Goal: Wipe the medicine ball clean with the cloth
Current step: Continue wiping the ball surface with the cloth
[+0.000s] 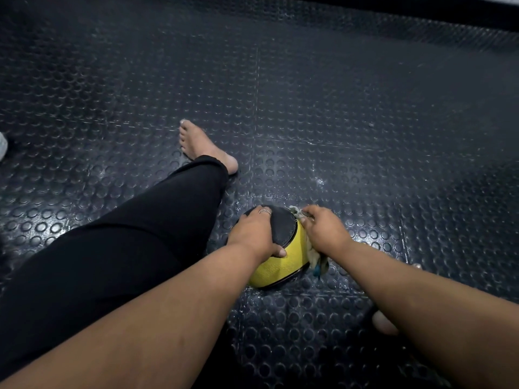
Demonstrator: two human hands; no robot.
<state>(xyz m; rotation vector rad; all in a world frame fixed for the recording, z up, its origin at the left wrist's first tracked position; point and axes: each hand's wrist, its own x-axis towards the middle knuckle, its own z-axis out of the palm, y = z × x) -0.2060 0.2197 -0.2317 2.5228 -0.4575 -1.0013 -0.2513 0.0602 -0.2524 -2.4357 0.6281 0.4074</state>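
A: Where's the medicine ball (276,265)?

B: On the studded rubber floor (337,108), left hand (254,233) spread over it, right hand (323,228) clutching the cloth (316,258) against its right side.

A: Nearly clean?

B: Probably midway; the underside looks unwiped.

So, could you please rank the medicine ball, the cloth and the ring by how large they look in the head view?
1. medicine ball
2. cloth, though the right hand hides much of it
3. ring on the left hand

no readable text, no labels, brands, numbers or signs anywhere in view
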